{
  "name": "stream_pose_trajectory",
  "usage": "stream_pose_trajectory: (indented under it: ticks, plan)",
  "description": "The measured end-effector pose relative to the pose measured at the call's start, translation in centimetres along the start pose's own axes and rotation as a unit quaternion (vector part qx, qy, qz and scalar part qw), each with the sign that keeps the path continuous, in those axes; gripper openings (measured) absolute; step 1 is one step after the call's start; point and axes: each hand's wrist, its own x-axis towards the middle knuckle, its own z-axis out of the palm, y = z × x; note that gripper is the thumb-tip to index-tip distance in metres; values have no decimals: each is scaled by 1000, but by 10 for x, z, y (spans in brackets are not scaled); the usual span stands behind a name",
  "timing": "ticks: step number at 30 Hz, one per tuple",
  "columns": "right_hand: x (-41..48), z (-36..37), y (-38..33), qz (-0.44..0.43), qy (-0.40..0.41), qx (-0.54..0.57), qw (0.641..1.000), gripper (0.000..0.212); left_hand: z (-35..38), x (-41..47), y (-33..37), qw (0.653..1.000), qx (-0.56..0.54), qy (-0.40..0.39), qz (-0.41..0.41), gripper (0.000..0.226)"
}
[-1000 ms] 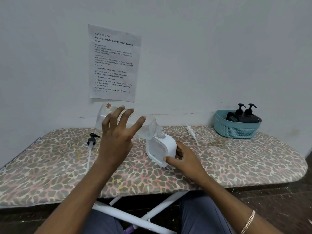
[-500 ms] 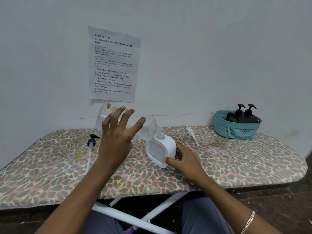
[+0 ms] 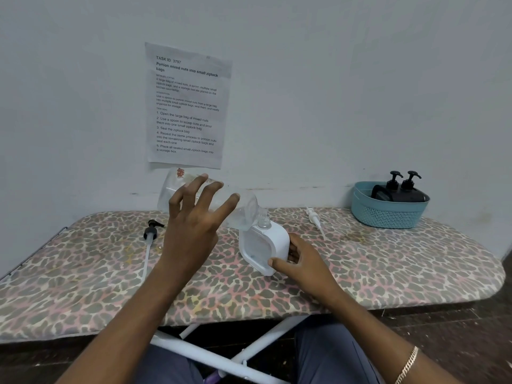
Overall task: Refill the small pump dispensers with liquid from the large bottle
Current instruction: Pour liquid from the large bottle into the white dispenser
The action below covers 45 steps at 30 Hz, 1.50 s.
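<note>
— While the large bottle [image 3: 173, 192] is tipped nearly flat above the board, where's its mouth?
— Right at the open neck of the white dispenser [image 3: 266, 245], which leans toward it with its bottom edge on the ironing board [image 3: 388, 259]. Pour step, I'd say.
— Grips?
— Left hand [image 3: 194, 225] carries the bottle, fingers splayed over its side, thumb hidden. Right hand [image 3: 302, 264] clasps the dispenser's lower corner, thumb in front, fingers behind.
— How full?
— Can't tell the level. Some clear liquid sits at the bottle's shoulder. Looks like this fill isn't finished.
— Done vs left?
— Two black dispensers [image 3: 401, 189] with pumps on stand in the teal basket [image 3: 388, 217] far right, probably finished. White pump [image 3: 314, 217] lies behind and right of the white dispenser, so it likely needs screwing back on. Black pump [image 3: 151, 231] with its long tube lies loose at left. Can't tell what it belongs to.
— Other stuff?
— Printed sheet [image 3: 188, 106] on the wall.
</note>
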Motion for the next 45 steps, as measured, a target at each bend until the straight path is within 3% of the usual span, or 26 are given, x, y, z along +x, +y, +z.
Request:
stream_pose_trajectory:
  ticks: [26,45]
  plan:
    - [1,0,2,4,-5,3,1000,65,-5,17,-7,998,6,-26,56,86]
    - [2,1,4,4,-5,8,1000,65,-9,38,-16,984,47,0,170,74]
